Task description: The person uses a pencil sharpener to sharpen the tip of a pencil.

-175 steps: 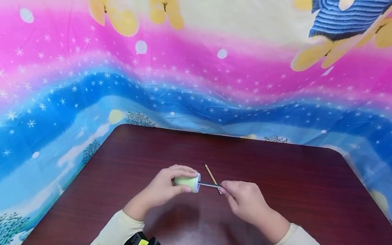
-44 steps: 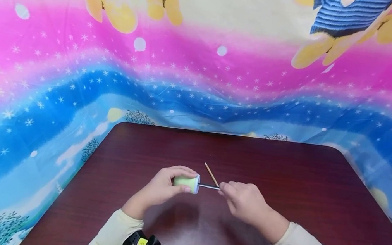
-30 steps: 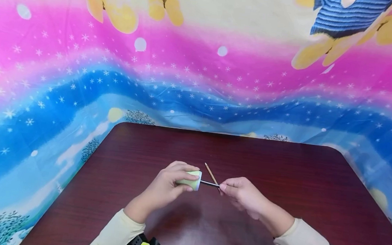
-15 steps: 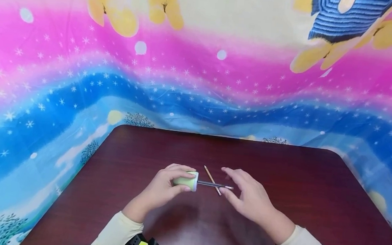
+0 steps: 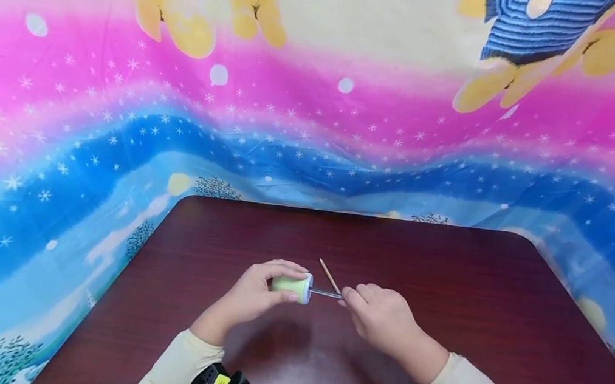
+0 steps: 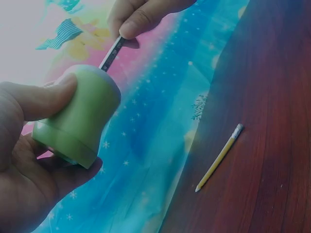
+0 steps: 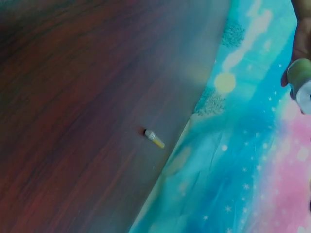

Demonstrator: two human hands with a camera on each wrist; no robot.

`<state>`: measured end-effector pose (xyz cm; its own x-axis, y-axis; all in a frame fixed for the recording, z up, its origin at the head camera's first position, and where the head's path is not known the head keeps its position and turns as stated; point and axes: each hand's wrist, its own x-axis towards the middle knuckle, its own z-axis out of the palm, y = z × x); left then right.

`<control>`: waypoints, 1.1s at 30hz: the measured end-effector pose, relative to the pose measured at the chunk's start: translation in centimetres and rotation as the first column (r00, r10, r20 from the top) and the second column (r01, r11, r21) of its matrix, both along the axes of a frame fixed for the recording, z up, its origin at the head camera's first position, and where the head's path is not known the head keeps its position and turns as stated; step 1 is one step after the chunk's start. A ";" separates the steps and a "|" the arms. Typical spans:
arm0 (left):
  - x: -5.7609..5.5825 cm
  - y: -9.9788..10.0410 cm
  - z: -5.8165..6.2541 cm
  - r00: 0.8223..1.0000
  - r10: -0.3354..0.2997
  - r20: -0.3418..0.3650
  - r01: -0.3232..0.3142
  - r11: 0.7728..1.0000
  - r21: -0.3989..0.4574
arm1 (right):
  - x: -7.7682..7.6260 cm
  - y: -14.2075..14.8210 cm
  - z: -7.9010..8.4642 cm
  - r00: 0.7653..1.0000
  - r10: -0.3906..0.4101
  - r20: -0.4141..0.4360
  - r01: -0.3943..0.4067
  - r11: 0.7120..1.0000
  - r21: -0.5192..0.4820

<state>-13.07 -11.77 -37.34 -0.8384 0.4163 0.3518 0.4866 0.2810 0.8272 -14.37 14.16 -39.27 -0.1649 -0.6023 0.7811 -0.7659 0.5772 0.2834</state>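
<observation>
My left hand (image 5: 243,299) grips a light green pencil sharpener (image 5: 289,285) with a pale end face, held on its side above the table. In the left wrist view, the thumb presses on the waisted body of the sharpener (image 6: 90,107) and the fingers support its wider base. A dark pencil (image 5: 325,292) sticks out of the pale end, its other tip hidden inside. My right hand (image 5: 387,318) pinches the outer end of this pencil between thumb and curled fingers. The right wrist view shows only part of the sharpener (image 7: 300,77) at its right edge.
A short yellow pencil (image 5: 329,273) lies on the dark red wooden table (image 5: 444,265) just beyond the held pencil, partly behind the right hand in the head view. A patterned cloth (image 5: 314,113) hangs behind the table and along its sides.
Half a second ago the right hand's fingers were spread off the dark pencil; now they pinch its end again. The left hand keeps its grip on the sharpener, and the yellow pencil stays put.
</observation>
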 end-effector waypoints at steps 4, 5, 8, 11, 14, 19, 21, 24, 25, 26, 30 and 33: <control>0.1 0.1 -0.1 0.999 -0.019 -0.040 0.018 1.000 -0.023 | 0.9 -0.2 0.4 0.938 -0.003 0.346 0.007 1.000 -0.009; 0.1 0.1 -0.1 0.998 -0.020 -0.062 0.018 0.999 -0.032 | 1.1 -0.2 0.6 0.892 0.008 0.452 0.007 1.000 -0.030; 0.1 0.3 -0.1 0.991 -0.012 -0.135 0.006 0.999 -0.047 | 1.5 -0.2 1.3 0.678 0.069 0.732 0.015 0.994 -0.108; 0.2 0.4 0.0 0.978 0.003 -0.206 -0.014 0.999 -0.052 | 1.3 -0.2 2.0 0.419 0.133 0.898 0.066 0.982 -0.176; 0.3 0.6 0.2 0.962 0.005 -0.274 -0.021 0.998 -0.056 | 1.0 0.1 2.5 0.036 0.294 0.955 0.121 0.947 -0.297; 0.5 0.8 0.2 0.953 0.011 -0.301 -0.030 0.998 -0.059 | 0.6 0.6 3.2 -0.119 0.268 0.956 0.135 0.958 -0.252; 0.5 0.9 0.3 0.963 0.021 -0.270 -0.037 0.998 -0.054 | 0.6 0.7 3.4 0.092 0.103 0.990 0.110 0.987 -0.113; 0.4 0.8 0.3 0.973 0.039 -0.229 -0.053 0.997 -0.056 | 0.7 0.9 3.3 0.484 -0.126 0.866 0.143 0.988 0.064; 0.4 0.8 0.3 0.974 0.045 -0.223 -0.059 0.997 -0.058 | 0.8 1.0 3.1 0.587 -0.154 0.795 0.154 0.985 0.077; 0.4 0.8 0.4 0.976 0.052 -0.213 -0.066 0.996 -0.060 | 0.8 1.1 2.9 0.680 -0.169 0.713 0.160 0.984 0.080; 0.4 0.7 0.5 0.981 0.080 -0.179 -0.091 0.994 -0.057 | 0.3 1.4 1.8 0.918 -0.111 0.382 0.111 0.994 0.022; 0.4 0.6 0.5 0.987 0.091 -0.134 -0.099 0.994 -0.050 | -0.2 1.4 1.2 0.972 -0.038 0.230 0.043 0.999 -0.015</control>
<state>-12.71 -11.20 -36.80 -0.8232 0.3591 0.4398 0.5588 0.3753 0.7395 -14.59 15.57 -38.09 -0.3653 -0.5765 0.7309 -0.7851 0.6127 0.0909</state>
